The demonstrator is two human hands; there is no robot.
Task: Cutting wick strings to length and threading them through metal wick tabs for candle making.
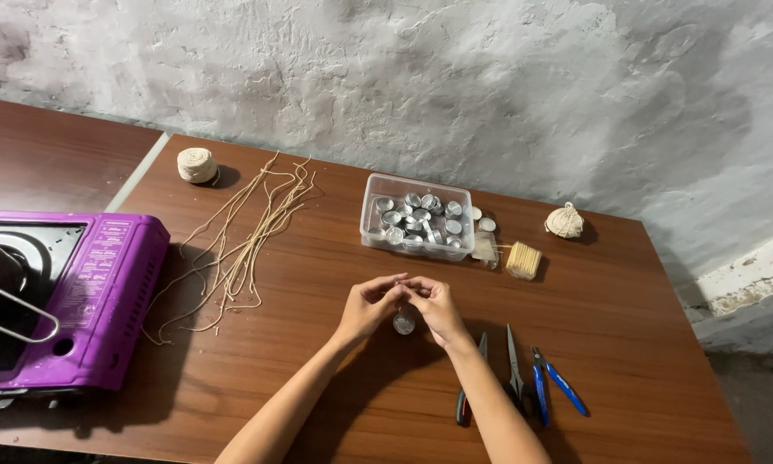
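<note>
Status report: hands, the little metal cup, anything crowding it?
Left hand and right hand fingertips together above small metal cup. Cup upright on table. Pliers right of it, apart.

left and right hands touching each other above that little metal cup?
Touching. The head view shows the fingertips of the left hand and right hand meeting, no gap, just above the small metal cup on the table.

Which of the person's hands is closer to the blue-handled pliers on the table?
The right hand. It is up and to the left of the blue-handled pliers, with its forearm running past them; the left hand lies farther off, beyond the right.
</note>
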